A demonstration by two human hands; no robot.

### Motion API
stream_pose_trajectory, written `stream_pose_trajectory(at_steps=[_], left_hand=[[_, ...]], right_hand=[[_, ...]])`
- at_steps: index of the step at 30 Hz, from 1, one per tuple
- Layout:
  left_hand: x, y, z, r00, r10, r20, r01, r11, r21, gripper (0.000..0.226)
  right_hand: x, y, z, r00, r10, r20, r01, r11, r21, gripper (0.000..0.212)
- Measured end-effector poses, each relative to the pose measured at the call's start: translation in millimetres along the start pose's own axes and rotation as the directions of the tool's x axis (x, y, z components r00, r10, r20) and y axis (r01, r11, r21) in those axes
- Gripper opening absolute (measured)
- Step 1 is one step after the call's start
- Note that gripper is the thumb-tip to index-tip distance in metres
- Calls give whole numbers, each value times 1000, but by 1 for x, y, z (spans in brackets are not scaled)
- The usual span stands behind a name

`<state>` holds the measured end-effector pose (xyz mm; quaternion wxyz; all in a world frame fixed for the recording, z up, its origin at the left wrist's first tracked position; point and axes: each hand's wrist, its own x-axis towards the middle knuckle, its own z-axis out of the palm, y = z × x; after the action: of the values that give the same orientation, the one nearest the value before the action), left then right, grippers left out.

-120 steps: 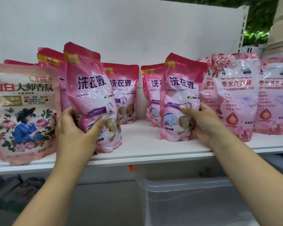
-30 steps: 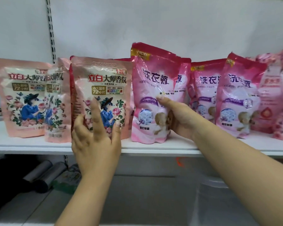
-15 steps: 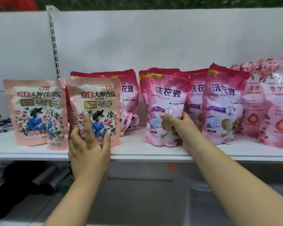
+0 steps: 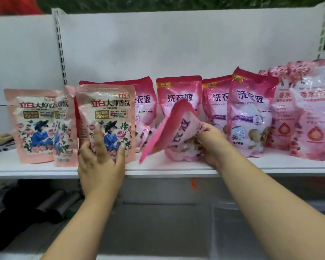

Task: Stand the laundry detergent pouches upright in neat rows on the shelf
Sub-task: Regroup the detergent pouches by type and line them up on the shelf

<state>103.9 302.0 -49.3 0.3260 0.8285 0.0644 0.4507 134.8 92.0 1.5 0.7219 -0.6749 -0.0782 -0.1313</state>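
Head view: right hand (image 4: pixel 210 145) grips tilted pink pouch (image 4: pixel 178 132).

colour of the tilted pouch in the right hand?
Tilted pouch: pink with purple lettering, held by right hand; head view.

The tilted pink pouch (image 4: pixel 178 132) is motion-blurred; its lower right portion is covered by the right hand (image 4: pixel 212 145), so the grip there cannot be resolved. The left hand (image 4: pixel 99 162) covers the bottom edge of the peach floral pouch (image 4: pixel 107 113). That pouch hides most of a red pouch (image 4: pixel 143 102) behind it. The second peach pouch (image 4: pixel 64 128) stands edge-on, its print only partly legible. The rose-pattern pouch (image 4: pixel 315 113) at far right is cut off by the frame edge. Items below the shelf (image 4: pixel 270 166) are dark and unidentifiable.
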Motion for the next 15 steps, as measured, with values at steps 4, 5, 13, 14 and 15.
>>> stream_pose_trajectory(at_steps=[4, 5, 13, 14, 15], left_hand=[[0, 3, -3, 999, 2, 37, -2, 1000, -8, 76], [-2, 5, -5, 999, -11, 53, 12, 1000, -12, 78], [-31, 37, -7, 945, 236, 224, -209, 968, -138, 95], [-22, 43, -2, 920, 234, 315, -209, 971, -113, 98], [-14, 48, 3, 900, 233, 369, -211, 972, -100, 96]], right_hand=[[0, -1, 9, 999, 47, -10, -48, 988, -145, 29], [1, 0, 10, 998, 43, -52, -51, 985, -166, 27], [13, 0, 13, 960, -16, -279, -99, 913, -395, 21], [11, 1, 13, 964, -16, -267, -93, 916, -391, 19], [11, 2, 12, 966, -24, -256, -80, 918, -388, 16]])
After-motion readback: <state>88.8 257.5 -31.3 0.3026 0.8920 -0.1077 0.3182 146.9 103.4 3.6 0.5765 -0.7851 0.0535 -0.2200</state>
